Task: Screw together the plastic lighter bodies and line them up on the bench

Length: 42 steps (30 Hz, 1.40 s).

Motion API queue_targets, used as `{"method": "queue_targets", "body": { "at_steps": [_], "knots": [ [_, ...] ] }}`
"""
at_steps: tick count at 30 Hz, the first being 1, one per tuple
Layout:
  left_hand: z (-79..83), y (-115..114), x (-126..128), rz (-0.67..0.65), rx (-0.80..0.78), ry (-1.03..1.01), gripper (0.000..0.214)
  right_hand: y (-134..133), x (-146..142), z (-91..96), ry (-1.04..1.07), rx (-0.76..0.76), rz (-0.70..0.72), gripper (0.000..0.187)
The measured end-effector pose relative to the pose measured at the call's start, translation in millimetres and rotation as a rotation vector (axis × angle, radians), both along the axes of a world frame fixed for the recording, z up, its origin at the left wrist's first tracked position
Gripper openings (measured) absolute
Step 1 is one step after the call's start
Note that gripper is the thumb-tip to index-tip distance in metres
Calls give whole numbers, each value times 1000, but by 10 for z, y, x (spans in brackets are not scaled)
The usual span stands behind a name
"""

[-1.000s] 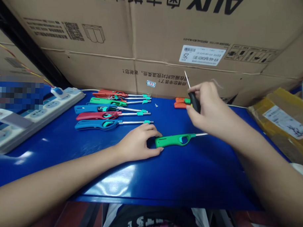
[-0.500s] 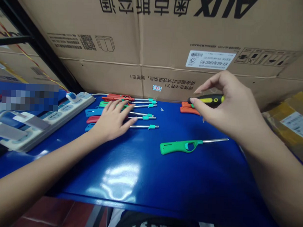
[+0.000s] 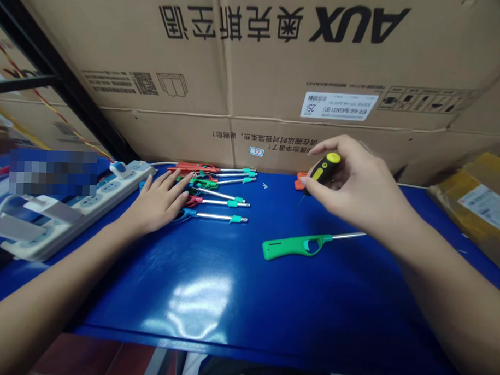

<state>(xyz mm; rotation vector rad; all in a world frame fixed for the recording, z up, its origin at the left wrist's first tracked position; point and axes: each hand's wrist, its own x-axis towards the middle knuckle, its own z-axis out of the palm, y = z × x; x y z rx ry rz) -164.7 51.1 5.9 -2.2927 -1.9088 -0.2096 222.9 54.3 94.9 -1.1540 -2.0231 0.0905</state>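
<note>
Left hand (image 3: 157, 203), fingers spread, is over lighter row (image 3: 209, 184), contact unclear | right hand (image 3: 352, 180) grips screwdriver (image 3: 326, 167) | green lighter (image 3: 289, 247) lies on table (image 3: 262, 308), nearer wearer than right hand

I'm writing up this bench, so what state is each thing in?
Lighter row: side by side, partly covered
Screwdriver: held, tip angled downward
Left hand: spread over the lighter row
Right hand: closed around the screwdriver
Lone green lighter: lying flat
Orange piece: partly hidden
Power strip: plugs seated
Large carton: printing upside down

Workshop bench (image 3: 291, 304): screwdriver (image 3: 325, 167), lighters in row (image 3: 209, 184), carton (image 3: 271, 62).
</note>
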Motion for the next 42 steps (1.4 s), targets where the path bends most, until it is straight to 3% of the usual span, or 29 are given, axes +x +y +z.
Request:
{"method": "queue_targets", "body": {
  "at_steps": [3, 6, 11, 14, 20, 24, 39, 42],
  "knots": [
    [95, -60, 210, -70, 81, 1, 59, -6, -20, -21, 72, -99, 86, 36],
    [165, -216, 681, -270, 135, -91, 52, -37, -74, -36, 89, -140, 118, 32],
    [122, -552, 1596, -575, -90, -182, 53, -126, -143, -55, 15, -81, 142, 21],
    [27, -618, 1880, -605, -107, -167, 52, -185, -165, -87, -84, -4, 146, 21],
    [-139, -503, 1859, -602, -135, -513, 36, -252, -244, -232, -64, 39, 164, 18],
    [-177, -451, 1801, -591, -182, -631, 31, -254, -293, -333, 38, 26, 188, 17],
    [-211, -420, 1807, -637, -181, -799, 24, -434, -391, -293, -145, 41, 130, 11],
    [-220, -429, 1806, -643, -173, -802, 21, -463, -416, -251, -206, 74, 89, 20]
  ]
}}
